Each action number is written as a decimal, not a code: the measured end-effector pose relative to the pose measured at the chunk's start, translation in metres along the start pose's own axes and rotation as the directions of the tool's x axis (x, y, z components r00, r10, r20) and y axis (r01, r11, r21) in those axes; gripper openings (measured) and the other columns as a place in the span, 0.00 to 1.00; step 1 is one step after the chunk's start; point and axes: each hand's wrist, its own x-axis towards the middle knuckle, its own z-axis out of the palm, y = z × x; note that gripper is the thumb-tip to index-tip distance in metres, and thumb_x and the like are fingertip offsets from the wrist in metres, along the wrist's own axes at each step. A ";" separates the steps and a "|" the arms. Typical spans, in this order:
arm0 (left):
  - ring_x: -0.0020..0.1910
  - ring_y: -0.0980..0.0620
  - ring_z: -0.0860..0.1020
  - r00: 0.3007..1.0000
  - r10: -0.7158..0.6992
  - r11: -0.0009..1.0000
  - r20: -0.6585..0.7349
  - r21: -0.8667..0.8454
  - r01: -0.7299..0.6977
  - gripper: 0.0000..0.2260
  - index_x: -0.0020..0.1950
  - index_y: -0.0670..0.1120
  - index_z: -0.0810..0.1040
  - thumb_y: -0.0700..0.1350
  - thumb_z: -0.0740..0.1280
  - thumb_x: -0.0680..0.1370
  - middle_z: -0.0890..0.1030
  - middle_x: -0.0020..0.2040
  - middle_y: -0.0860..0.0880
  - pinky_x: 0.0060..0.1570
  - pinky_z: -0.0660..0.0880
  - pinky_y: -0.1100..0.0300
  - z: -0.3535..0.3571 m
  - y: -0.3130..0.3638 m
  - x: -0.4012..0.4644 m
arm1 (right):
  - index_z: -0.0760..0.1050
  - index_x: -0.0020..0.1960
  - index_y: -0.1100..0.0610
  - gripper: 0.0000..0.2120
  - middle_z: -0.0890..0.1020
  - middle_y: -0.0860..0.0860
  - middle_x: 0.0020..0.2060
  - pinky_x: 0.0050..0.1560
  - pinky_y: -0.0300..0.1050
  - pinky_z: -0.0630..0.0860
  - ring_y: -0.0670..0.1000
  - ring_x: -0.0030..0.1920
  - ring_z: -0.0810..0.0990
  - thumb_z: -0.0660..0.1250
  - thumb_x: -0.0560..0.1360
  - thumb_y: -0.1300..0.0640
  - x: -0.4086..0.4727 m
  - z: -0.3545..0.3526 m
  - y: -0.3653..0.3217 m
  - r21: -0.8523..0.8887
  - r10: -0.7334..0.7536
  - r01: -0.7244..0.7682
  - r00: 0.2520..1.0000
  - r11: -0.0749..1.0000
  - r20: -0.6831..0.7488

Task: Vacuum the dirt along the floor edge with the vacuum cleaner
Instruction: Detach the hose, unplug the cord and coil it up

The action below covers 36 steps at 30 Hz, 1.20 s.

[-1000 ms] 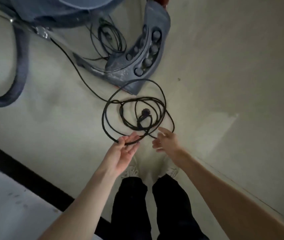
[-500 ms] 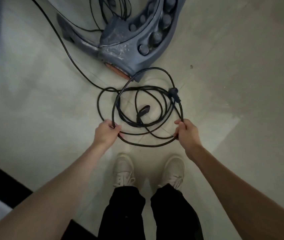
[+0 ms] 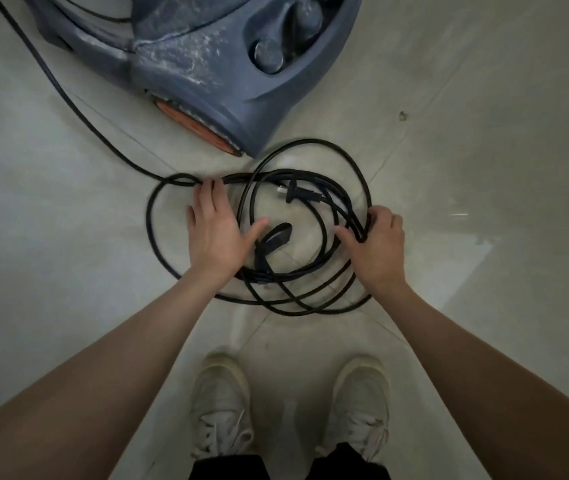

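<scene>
Plug (image 3: 298, 195): lying on the floor (image 3: 68, 254) inside the cord (image 3: 311, 308) coil, long axis running left to right, prongs pointing left.
Cord: sprawling in loose loops just in front of the vacuum (image 3: 207, 64), one strand trailing off up-left.
Right hand (image 3: 375, 249): fingers curling round bunched strands at the coil's right side; seemingly the nearer hand to the plug, which is lying up-left of it.
Left hand (image 3: 215, 233): fingers lying straight, spreading flat over the coil's left part, gripping nothing.
Shoes (image 3: 222, 410): standing below the coil.
</scene>
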 end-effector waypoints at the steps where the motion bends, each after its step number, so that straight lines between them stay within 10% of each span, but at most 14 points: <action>1: 0.76 0.42 0.50 1.000 0.015 1.000 0.021 0.027 -0.015 0.43 0.77 0.38 0.50 0.61 0.66 0.74 0.53 0.77 0.38 0.74 0.50 0.45 0.005 -0.001 0.006 | 0.64 0.71 0.63 0.35 0.69 0.60 0.65 0.65 0.49 0.65 0.59 0.65 0.68 0.72 0.73 0.46 0.003 0.005 -0.003 0.012 0.045 -0.045 0.999 0.999 -0.014; 7: 0.63 0.39 0.68 0.994 0.018 0.986 -0.110 0.169 0.001 0.33 0.68 0.39 0.67 0.60 0.69 0.73 0.72 0.62 0.38 0.64 0.61 0.49 0.016 -0.004 0.020 | 0.61 0.70 0.62 0.38 0.69 0.59 0.65 0.63 0.52 0.66 0.59 0.65 0.68 0.76 0.71 0.47 0.008 0.033 -0.023 -0.036 0.132 -0.134 0.989 0.990 -0.062; 11: 0.53 0.42 0.76 0.998 -0.058 0.974 0.035 0.221 0.048 0.22 0.55 0.42 0.77 0.60 0.65 0.76 0.80 0.51 0.41 0.57 0.63 0.51 0.007 -0.017 0.028 | 0.68 0.62 0.66 0.18 0.75 0.61 0.59 0.53 0.45 0.70 0.59 0.59 0.74 0.68 0.77 0.60 0.007 0.039 -0.027 0.026 0.137 -0.139 0.989 0.990 0.046; 14: 0.48 0.43 0.78 0.986 -0.053 0.996 0.161 -0.064 0.064 0.17 0.49 0.40 0.78 0.55 0.67 0.77 0.81 0.46 0.42 0.45 0.70 0.55 -0.008 -0.028 0.015 | 0.75 0.54 0.68 0.08 0.78 0.63 0.52 0.38 0.37 0.62 0.57 0.50 0.77 0.64 0.78 0.63 0.000 0.027 -0.025 0.025 0.133 -0.136 0.985 0.990 0.113; 19: 0.32 0.53 0.76 0.965 0.002 0.948 0.261 -0.307 0.081 0.11 0.37 0.49 0.72 0.51 0.67 0.77 0.77 0.30 0.51 0.31 0.67 0.72 -0.057 -0.024 -0.024 | 0.78 0.49 0.69 0.10 0.79 0.64 0.48 0.39 0.40 0.64 0.59 0.47 0.78 0.66 0.79 0.61 -0.028 -0.015 -0.036 0.101 0.106 -0.133 0.965 0.986 0.239; 30: 0.23 0.56 0.65 0.977 0.055 0.729 0.208 -0.677 0.104 0.13 0.33 0.51 0.73 0.46 0.70 0.76 0.69 0.21 0.55 0.29 0.65 0.59 -0.217 0.036 -0.086 | 0.74 0.43 0.57 0.07 0.81 0.53 0.37 0.34 0.28 0.68 0.43 0.36 0.78 0.64 0.80 0.62 -0.098 -0.167 -0.123 0.425 -0.002 -0.166 0.930 0.890 0.368; 36: 0.19 0.56 0.63 0.973 0.088 0.642 0.214 -0.759 0.109 0.14 0.39 0.43 0.74 0.49 0.60 0.82 0.65 0.20 0.53 0.22 0.63 0.65 -0.313 0.078 -0.120 | 0.70 0.39 0.59 0.11 0.77 0.54 0.26 0.40 0.50 0.76 0.53 0.27 0.75 0.63 0.80 0.64 -0.147 -0.258 -0.178 0.525 -0.101 -0.074 0.949 0.848 0.298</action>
